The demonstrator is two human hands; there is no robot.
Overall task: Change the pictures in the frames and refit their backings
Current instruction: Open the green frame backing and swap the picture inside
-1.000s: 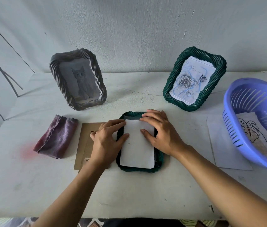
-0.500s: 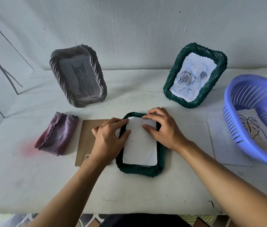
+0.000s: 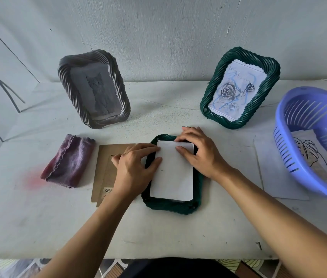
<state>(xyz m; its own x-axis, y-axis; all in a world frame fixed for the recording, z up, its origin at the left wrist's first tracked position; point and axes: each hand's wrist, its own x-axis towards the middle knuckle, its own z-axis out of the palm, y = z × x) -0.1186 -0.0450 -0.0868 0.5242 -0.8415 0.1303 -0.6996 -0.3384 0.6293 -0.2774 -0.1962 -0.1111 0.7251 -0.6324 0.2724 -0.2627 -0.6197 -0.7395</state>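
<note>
White paper picture [image 3: 173, 173], centre frame, long axis up-frame, in dark green woven frame [image 3: 170, 206]. Our left hand [image 3: 132, 169] and right hand [image 3: 200, 153] press it, fingers flat. Brown cardboard backing [image 3: 104, 169]: partly beneath left hand.

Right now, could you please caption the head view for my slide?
Left hand and right hand press white paper into the face-down green frame; cardboard backing lies alongside.
</note>
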